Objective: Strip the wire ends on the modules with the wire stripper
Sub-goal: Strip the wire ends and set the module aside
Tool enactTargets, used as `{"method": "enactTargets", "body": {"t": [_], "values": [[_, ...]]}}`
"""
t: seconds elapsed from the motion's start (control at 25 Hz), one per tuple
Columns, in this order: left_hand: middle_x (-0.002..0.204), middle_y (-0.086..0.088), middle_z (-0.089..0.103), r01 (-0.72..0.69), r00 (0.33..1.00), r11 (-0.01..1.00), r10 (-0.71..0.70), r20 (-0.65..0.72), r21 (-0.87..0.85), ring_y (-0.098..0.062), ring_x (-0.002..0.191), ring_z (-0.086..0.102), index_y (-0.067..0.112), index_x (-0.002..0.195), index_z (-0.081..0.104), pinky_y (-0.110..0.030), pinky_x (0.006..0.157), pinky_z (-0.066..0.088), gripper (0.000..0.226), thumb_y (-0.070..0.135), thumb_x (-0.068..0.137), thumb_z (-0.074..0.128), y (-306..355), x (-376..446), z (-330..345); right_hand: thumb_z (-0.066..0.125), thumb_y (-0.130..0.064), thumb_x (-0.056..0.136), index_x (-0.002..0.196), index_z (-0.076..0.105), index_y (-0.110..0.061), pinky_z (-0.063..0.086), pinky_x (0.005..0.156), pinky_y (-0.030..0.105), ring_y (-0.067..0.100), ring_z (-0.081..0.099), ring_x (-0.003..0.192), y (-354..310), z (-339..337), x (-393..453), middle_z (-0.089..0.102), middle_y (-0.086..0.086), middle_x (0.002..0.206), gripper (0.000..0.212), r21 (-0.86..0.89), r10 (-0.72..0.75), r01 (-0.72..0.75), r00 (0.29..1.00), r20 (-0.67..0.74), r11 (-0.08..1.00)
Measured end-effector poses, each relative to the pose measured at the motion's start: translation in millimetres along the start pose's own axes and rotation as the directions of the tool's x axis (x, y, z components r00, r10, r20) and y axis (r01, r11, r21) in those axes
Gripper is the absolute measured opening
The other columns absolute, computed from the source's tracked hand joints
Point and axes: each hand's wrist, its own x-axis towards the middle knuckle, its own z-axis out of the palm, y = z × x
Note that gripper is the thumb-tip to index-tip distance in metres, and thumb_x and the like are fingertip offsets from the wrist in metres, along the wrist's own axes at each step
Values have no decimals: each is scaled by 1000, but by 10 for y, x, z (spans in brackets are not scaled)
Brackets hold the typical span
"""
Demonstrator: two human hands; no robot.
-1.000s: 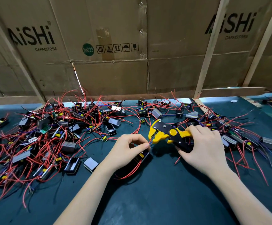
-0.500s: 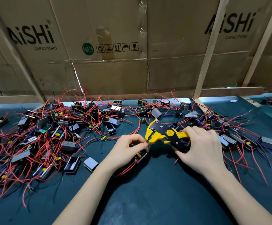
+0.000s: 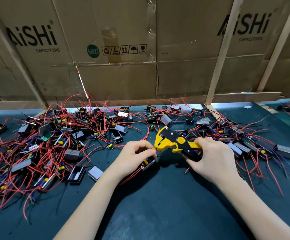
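My right hand [image 3: 211, 158] grips the handles of a yellow and black wire stripper [image 3: 172, 141], whose jaws point left. My left hand [image 3: 134, 157] holds a small black module [image 3: 147, 164] with red wires trailing under my wrist, and its thumb and forefinger pinch a wire end right at the stripper's jaws. Whether the wire sits inside the jaws is hidden by my fingers.
A large tangle of modules with red wires [image 3: 50, 146] covers the dark green mat [image 3: 158, 210] at left and behind. More modules [image 3: 255, 146] lie to the right of my right hand. A cardboard wall [image 3: 123, 75] with wooden slats stands at the back.
Both hands have drifted slightly up and left together. The stripper's jaws have come closer to my left fingertips, which now meet them.
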Motion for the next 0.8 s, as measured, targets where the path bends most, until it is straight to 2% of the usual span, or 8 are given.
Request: {"method": "enactTargets", "body": {"t": [0.12,0.24,0.36,0.48,0.56,0.64,0.76,0.8], "values": [[78,0,73,5,1000,1000,-4,9,-28,-9,78,63,14,74,68,-20,80,48,22,9,94,60,23,-18,-14,92,-30,53,60,60,-10,35,48,27,33,57,47,-9,2,1,56,5,51,39,-14,-9,9,1000,-11,1000],[78,1,72,-18,1000,997,19,4,-70,-8,79,63,12,75,68,-15,80,46,22,12,95,60,58,-27,-14,89,-36,58,62,63,-13,38,48,29,33,60,52,-27,-21,-10,58,5,52,35,-18,49,-49,999,0,999],[78,-1,71,-27,999,999,28,23,-39,-7,78,62,8,77,68,-15,79,46,20,10,95,59,60,-24,-48,85,-45,63,64,65,-16,33,50,27,34,62,58,-47,-28,-2,61,5,55,36,-36,121,-120,993,5,992],[79,-5,72,-16,998,999,18,66,-28,-11,76,63,5,79,67,-19,78,49,17,8,94,60,48,-43,-86,83,-49,64,63,64,-17,33,51,27,35,63,58,43,-86,34,60,5,54,37,-21,244,-246,967,-76,969],[81,-7,71,-31,998,999,32,47,-28,-12,78,62,8,79,68,-23,78,48,16,14,93,62,45,-40,-87,79,-54,66,72,65,-20,38,55,30,35,64,68,136,-140,58,63,5,64,38,16,341,-341,935,-100,940],[84,-12,68,-16,1000,1000,16,0,11,-15,75,56,14,78,69,-28,75,44,15,19,91,65,43,-27,-57,77,-53,69,88,65,-18,47,68,38,34,64,81,175,-154,71,67,4,82,42,84,377,-369,920,-109,926],[81,-6,68,8,999,998,-10,-35,-57,-7,61,53,12,83,67,-23,65,44,13,10,94,62,67,-27,71,79,-49,69,94,64,-16,50,78,44,34,63,85,144,-188,93,67,4,90,44,196,413,-383,900,-142,903],[87,-5,68,-15,999,993,11,-34,-119,-6,66,58,9,90,66,-23,68,49,9,5,96,59,85,-25,135,79,-48,69,95,64,-16,50,78,45,34,63,85,136,-195,96,67,4,90,44,207,411,-377,898,-158,903]]}}
